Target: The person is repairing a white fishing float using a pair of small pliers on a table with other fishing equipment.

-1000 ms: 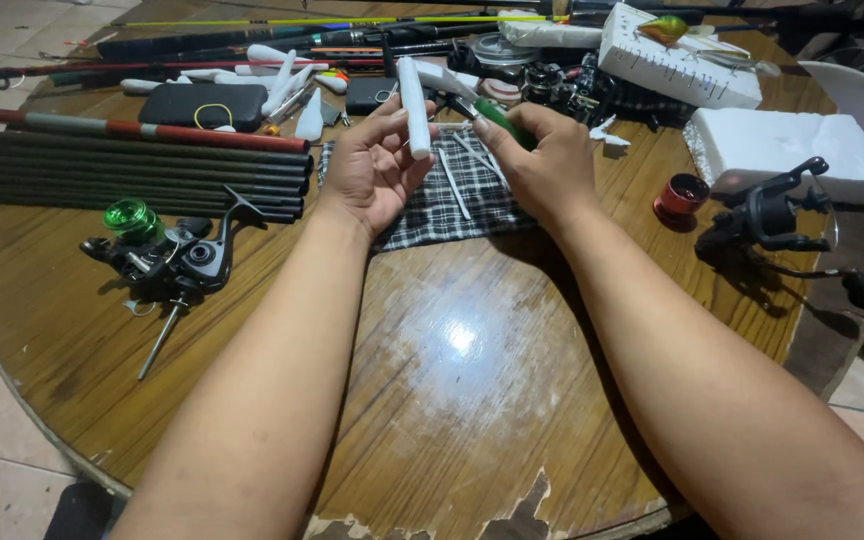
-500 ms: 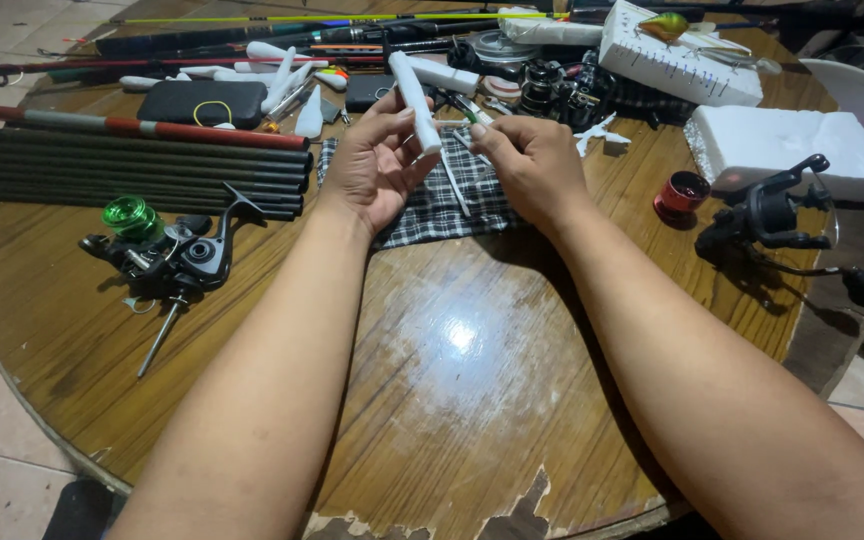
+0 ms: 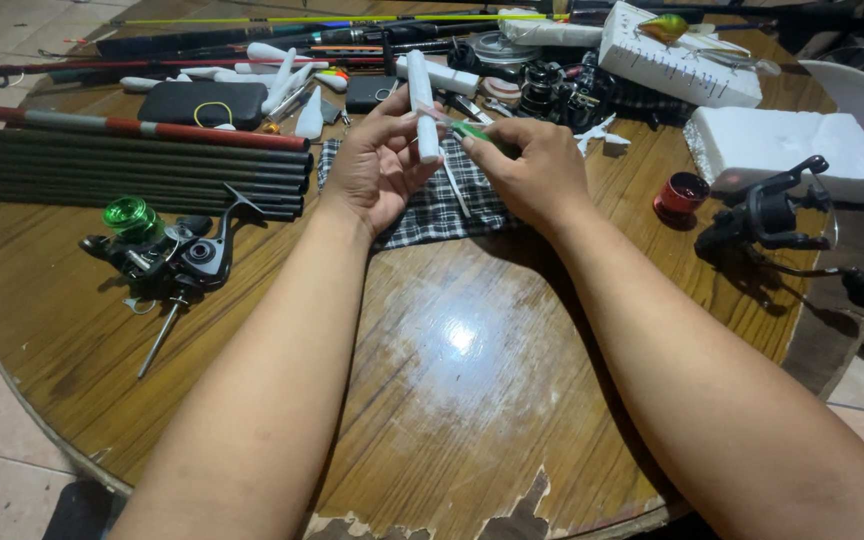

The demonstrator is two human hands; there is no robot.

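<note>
Rod bundle: I see dark rod sections (image 3: 132, 175) stacked along the far left of the round wooden table (image 3: 472, 400), a red-banded one on top.
Green reel: a spinning reel with a green spool (image 3: 167, 255) lies just below the rods, well apart from both hands.
Left hand: my left hand (image 3: 377, 170) is closed around the lower end of a white foam stick (image 3: 422, 105), thumb and fingers pinching it, held upright above a checked cloth (image 3: 432, 195).
White foam stick: 1 smooth, pale cylinder, rounded at the top; several like it lie farther back on the table.
Handling: I judge it light, soft and easily dented, so a gentle pinch low on the shaft suits it; squeezing harder could crush it.
Right hand: my right hand (image 3: 537, 170) is closed on a slim green-handled tool (image 3: 472, 130), its tip touching the stick's lower part; I cannot tell the tool's kind.
Right side: a small red cup (image 3: 680, 192), a black reel (image 3: 777, 215) and white foam blocks (image 3: 787, 150) sit near the table's right edge.
</note>
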